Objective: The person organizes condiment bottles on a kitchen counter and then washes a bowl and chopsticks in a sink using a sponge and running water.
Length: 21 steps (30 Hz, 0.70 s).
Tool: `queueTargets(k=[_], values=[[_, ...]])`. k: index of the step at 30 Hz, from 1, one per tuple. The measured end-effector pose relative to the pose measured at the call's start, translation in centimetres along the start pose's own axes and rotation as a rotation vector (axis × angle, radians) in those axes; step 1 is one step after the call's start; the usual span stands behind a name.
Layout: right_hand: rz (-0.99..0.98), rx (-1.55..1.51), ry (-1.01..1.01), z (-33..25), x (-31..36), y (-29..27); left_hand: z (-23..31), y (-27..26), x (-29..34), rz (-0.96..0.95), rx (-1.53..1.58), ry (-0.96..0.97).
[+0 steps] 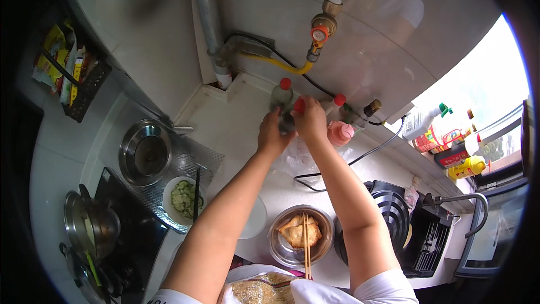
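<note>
Both my arms reach forward over the white counter to a group of bottles near the wall. My left hand (272,134) is wrapped round the dark body of a red-capped bottle (287,123). On that bottle's red cap my right hand (311,119) has its fingers closed. Just behind stands a greenish clear bottle (281,94) with a red cap. To the right of my right hand are a pink-topped container (340,133), another red-capped bottle (339,100) and a dark-capped bottle (372,108). My fingers hide much of the held bottle.
Near me a steel bowl (275,246) holds browned food with wooden chopsticks (306,242) across it. At left are a bowl of sliced green vegetables (184,197), a steel basin (126,157) and a stove with a pot (104,228). A black cable (360,159) crosses the counter; a sink (430,247) lies right.
</note>
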State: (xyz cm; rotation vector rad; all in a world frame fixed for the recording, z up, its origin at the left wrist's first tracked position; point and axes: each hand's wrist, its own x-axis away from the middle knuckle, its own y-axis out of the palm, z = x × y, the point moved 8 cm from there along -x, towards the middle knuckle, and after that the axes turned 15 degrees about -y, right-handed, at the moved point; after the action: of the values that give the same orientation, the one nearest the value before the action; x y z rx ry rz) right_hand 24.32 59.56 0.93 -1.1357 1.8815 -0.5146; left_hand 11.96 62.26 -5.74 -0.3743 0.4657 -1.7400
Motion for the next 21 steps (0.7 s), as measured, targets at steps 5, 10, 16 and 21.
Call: queueTargets(k=[5, 10, 16, 21], values=[[-0.002, -0.279, -0.118, -9.7, 2.0, -5.4, 2.2, -5.4, 5.0, 0.230, 0.003, 0.185], [-0.050, -0.462, -0.262, -16.4, 4.9, -9.0, 5.6, -12.3, 9.7, 0.232, 0.080, 0.306], [-0.135, -0.180, -0.767, -25.0, 9.1, -12.2, 3.6, -17.6, 16.5, -0.062, 0.220, 0.183], [-0.237, 0.059, -0.992, -30.8, 13.9, -11.0, 2.6, -22.2, 23.0, -0.084, 0.183, 0.223]])
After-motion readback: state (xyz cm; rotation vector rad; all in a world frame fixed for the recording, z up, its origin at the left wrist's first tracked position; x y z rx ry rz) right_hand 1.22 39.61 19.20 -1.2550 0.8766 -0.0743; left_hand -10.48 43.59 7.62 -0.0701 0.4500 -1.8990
